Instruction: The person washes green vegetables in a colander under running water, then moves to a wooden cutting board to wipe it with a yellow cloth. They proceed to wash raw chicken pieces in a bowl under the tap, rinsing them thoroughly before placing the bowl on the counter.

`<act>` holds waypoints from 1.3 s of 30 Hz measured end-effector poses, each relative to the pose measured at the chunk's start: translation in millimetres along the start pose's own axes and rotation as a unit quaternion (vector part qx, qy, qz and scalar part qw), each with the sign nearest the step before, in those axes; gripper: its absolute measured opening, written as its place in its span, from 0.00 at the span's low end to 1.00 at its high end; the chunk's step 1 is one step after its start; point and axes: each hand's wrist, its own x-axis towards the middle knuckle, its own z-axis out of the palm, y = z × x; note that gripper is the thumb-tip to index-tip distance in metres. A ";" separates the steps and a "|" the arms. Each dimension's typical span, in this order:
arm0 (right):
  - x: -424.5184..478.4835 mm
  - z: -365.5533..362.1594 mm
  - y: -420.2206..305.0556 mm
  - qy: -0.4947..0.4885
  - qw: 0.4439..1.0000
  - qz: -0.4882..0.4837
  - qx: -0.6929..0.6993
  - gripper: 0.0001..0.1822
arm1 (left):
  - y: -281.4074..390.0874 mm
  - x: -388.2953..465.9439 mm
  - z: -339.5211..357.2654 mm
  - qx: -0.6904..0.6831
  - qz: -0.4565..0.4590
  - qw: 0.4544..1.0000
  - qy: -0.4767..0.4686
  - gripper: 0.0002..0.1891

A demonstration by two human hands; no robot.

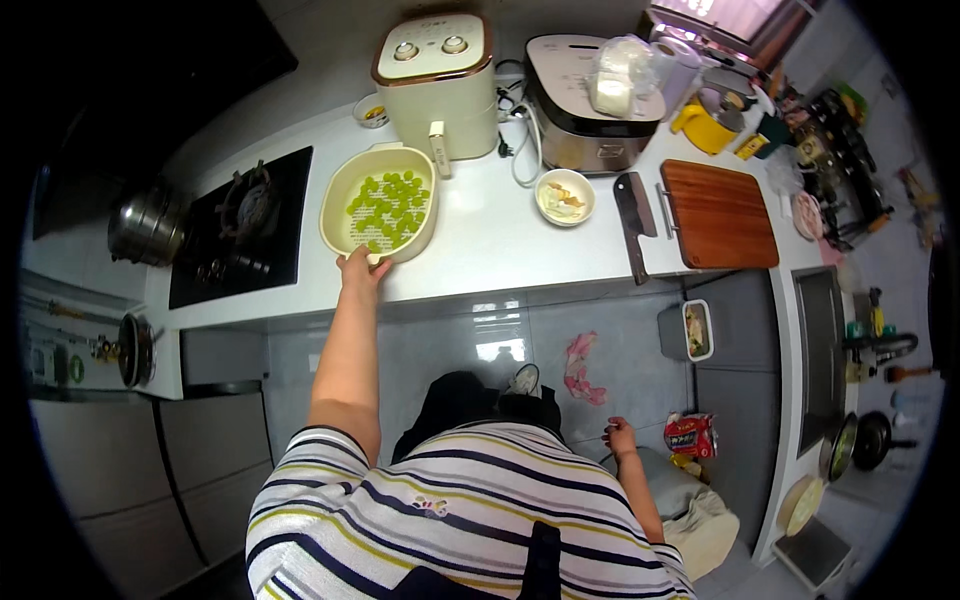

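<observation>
My left hand (363, 268) grips the front lip of a cream plastic drain basket (330, 217), thumb and fingers on its rim. Loose green grapes (388, 204) lie over its slotted bottom. It rests on the white countertop (480, 240), with its far handle close to a cream air fryer (435, 97). Low at my side hangs my right hand (619, 436), well below the counter and above the floor. Nothing shows in it, and its fingers are loosely bent and apart.
Left is a black gas hob (247, 225). To the right are a white bowl with peelings (565, 198), a cleaver (636, 225) with its handle past the counter edge, and a wooden cutting board (720, 214). A pink plastic bag (581, 367) lies on the floor.
</observation>
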 end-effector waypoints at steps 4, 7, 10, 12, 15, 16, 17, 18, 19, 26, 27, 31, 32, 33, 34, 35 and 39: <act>17.4 -19.7 -20.3 -0.024 0.998 0.047 -0.038 0.17 | -13.3 -27.1 7.6 -0.006 0.021 1.000 0.014 0.34; 26.7 -20.9 -13.1 -0.049 0.995 0.048 -0.076 0.17 | -21.0 -49.7 13.8 -0.010 0.000 1.000 0.021 0.34; 15.6 -10.6 -37.0 -0.083 0.989 0.033 -0.120 0.17 | -28.8 -70.8 19.7 -0.023 0.006 1.000 0.013 0.32; 5.3 -2.3 -48.8 -0.112 0.982 0.017 -0.152 0.17 | -40.1 -82.7 22.4 -0.023 0.012 1.000 0.014 0.30; 8.1 5.1 -58.5 -0.122 0.970 -0.010 -0.212 0.17 | -55.4 -103.5 30.1 -0.026 -0.014 0.999 0.013 0.29; 11.3 6.4 -58.4 -0.113 0.975 -0.011 -0.190 0.17 | -60.9 -108.7 32.0 -0.028 -0.035 0.999 0.005 0.31; 15.3 9.0 -58.6 -0.105 0.980 -0.012 -0.169 0.17 | -65.8 -113.9 33.2 -0.029 -0.055 0.998 -0.002 0.32; 21.2 9.9 -53.9 -0.095 0.984 -0.013 -0.147 0.17 | -70.8 -119.4 34.4 -0.018 -0.070 0.997 -0.018 0.33; 26.1 10.4 -52.0 -0.094 0.987 -0.008 -0.131 0.16 | -75.7 -124.9 34.2 -0.009 -0.084 0.996 -0.032 0.35; 23.8 11.5 -54.8 -0.109 0.983 -0.015 -0.148 0.16 | -98.8 -157.1 39.1 0.049 -0.149 0.982 -0.108 0.41; 15.7 13.7 -63.0 -0.110 0.978 -0.025 -0.174 0.16 | -99.7 -160.0 39.0 0.056 -0.150 0.979 -0.123 0.43; -2.8 12.5 -68.3 -0.120 0.975 -0.002 -0.188 0.15 | -109.0 -152.6 32.3 0.075 -0.172 0.964 -0.186 0.40; -4.1 11.3 -66.3 -0.118 0.979 0.001 -0.167 0.14 | -107.6 -151.8 31.2 0.072 -0.176 0.966 -0.173 0.38; -4.3 13.4 -64.0 -0.121 0.982 -0.010 -0.147 0.14 | -107.0 -146.0 27.5 0.066 -0.156 0.974 -0.148 0.38; -3.5 12.8 -62.9 -0.113 0.981 -0.008 -0.156 0.15 | -106.7 -137.2 23.6 0.059 -0.135 0.981 -0.123 0.38; -2.4 12.1 -62.0 -0.105 0.980 -0.006 -0.167 0.15 | -105.6 -129.3 20.1 0.052 -0.115 0.987 -0.097 0.37; 20.1 4.1 -35.2 -0.110 0.956 -0.096 -0.254 0.16 | -71.0 -105.2 22.1 -0.004 -0.050 0.996 -0.076 0.37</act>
